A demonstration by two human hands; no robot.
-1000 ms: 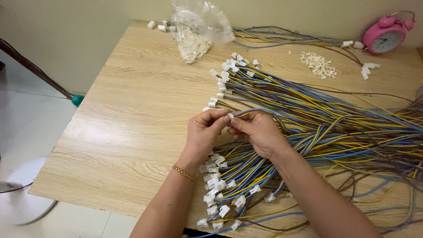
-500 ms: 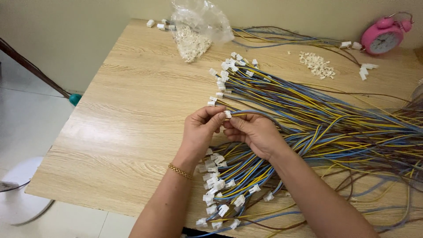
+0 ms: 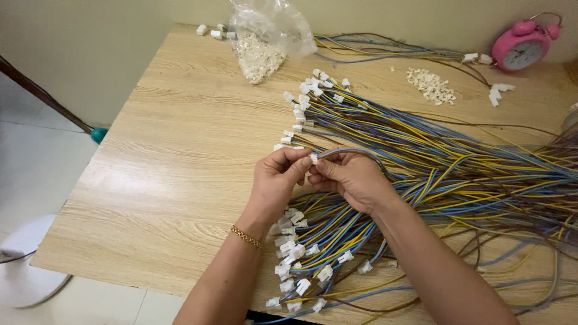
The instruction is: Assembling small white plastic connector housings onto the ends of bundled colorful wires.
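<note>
- Pinching a small white connector [image 3: 313, 159] between the fingertips of both hands, the person is working over a light wooden table [image 3: 174, 156], near its middle.
- The left hand [image 3: 278, 180] is closing thumb and forefinger narrowly on the connector from the left side; a thin gold bracelet [image 3: 245, 236] is sitting on that wrist.
- The right hand [image 3: 349, 177] is gripping the same spot from the right, its fingers curling around a short grey-blue wire bundle [image 3: 352, 153] that is arching up and over the hand's back edge.
- Whether the connector is already seated on the wire ends is too small to tell.
- Lying just below the hands, a fan of blue, yellow and brown wires tipped with white connectors [image 3: 301, 265] is spreading toward the table's near edge.
- Stretching above and to the right of the hands, a second, larger wire sheaf [image 3: 421, 138] is running across the table, its white-capped ends pointing up-left.
- Sitting at the far edge, a clear plastic bag [image 3: 265, 42] is holding a heap of small white parts.
- Resting well apart to the right, a loose pile of white pieces [image 3: 430, 85] is lying near a pink alarm clock [image 3: 521, 48].
</note>
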